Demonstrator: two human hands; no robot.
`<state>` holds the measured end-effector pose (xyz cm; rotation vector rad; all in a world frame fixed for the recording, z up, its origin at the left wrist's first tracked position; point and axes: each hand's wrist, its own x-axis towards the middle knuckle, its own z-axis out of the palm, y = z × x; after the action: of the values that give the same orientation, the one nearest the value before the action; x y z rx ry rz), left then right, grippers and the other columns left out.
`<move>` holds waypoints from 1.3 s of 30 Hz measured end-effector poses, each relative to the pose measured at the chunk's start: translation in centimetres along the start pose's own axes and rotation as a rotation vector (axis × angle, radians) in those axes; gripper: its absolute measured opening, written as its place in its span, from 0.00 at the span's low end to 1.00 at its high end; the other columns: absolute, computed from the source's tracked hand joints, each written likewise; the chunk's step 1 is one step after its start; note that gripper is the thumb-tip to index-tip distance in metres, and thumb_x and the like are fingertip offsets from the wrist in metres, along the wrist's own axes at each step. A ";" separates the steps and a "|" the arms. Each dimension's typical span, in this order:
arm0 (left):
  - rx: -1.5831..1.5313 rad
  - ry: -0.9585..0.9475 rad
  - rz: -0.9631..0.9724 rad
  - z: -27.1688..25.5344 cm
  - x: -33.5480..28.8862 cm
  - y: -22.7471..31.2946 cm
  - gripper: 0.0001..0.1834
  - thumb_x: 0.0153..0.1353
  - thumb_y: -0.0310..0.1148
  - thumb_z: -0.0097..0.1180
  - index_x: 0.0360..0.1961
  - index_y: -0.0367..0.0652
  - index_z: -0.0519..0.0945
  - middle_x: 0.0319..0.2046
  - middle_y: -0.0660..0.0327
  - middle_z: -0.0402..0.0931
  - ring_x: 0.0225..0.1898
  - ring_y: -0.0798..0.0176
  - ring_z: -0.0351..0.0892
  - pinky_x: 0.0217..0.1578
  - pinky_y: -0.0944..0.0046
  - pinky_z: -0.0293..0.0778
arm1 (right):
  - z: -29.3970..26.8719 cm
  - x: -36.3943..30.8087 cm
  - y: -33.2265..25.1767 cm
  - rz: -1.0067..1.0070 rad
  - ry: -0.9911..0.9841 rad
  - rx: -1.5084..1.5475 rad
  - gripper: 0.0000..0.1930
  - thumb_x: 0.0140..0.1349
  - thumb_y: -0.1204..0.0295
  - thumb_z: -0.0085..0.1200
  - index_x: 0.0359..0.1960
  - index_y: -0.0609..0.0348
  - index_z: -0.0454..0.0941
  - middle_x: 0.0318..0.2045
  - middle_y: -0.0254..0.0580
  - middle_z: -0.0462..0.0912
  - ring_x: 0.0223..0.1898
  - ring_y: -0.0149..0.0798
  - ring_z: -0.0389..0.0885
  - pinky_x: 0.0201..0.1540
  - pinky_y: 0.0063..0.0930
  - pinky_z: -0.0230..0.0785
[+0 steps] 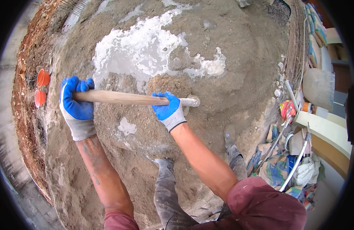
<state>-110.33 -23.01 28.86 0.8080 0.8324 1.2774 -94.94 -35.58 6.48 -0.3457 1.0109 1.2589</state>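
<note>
the left hand (78, 100), in a blue-and-grey glove, was closed around one end of a wooden handle (123, 97); the right hand (168, 109), gloved alike, was wrapped around it near its pale opposite end; the handle lay nearly level above a mound of wet grey sandy mix (230, 96) (the tool's head could not be clearly made out); beyond it spread a whitish puddle (138, 53); two orange buckets (43, 78) sat near each other at the far left; patterned sacks (274, 168) were heaped at the right.
</note>
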 end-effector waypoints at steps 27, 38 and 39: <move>-0.124 -0.583 -1.567 26.9 -36.0 -52.1 0.08 0.61 0.29 0.58 0.41 0.42 0.74 0.23 0.66 0.71 0.20 0.70 0.70 0.21 0.68 0.70 | -2.7 -4.8 -65.8 -0.856 1.020 -1.564 0.07 0.54 0.73 0.52 0.27 0.66 0.77 0.16 0.43 0.75 0.15 0.40 0.76 0.16 0.36 0.72; 0.134 -0.371 -1.636 17.5 -27.5 -49.3 0.10 0.59 0.30 0.61 0.38 0.41 0.73 0.21 0.64 0.72 0.17 0.69 0.70 0.16 0.65 0.70 | -11.4 5.1 -61.2 -0.629 0.657 -1.434 0.05 0.54 0.75 0.52 0.31 0.63 0.72 0.18 0.45 0.73 0.16 0.45 0.74 0.19 0.41 0.73; 0.151 -0.392 -1.623 17.2 -26.6 -46.0 0.09 0.60 0.29 0.60 0.38 0.41 0.73 0.21 0.64 0.72 0.17 0.69 0.70 0.17 0.66 0.70 | -11.2 3.8 -59.7 -0.595 0.616 -1.500 0.06 0.54 0.75 0.53 0.31 0.64 0.71 0.19 0.45 0.73 0.17 0.44 0.74 0.20 0.40 0.74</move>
<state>-76.21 -55.55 -1.15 0.2403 0.8874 -0.3720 -46.35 -60.64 -20.26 -2.1034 0.1698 1.1372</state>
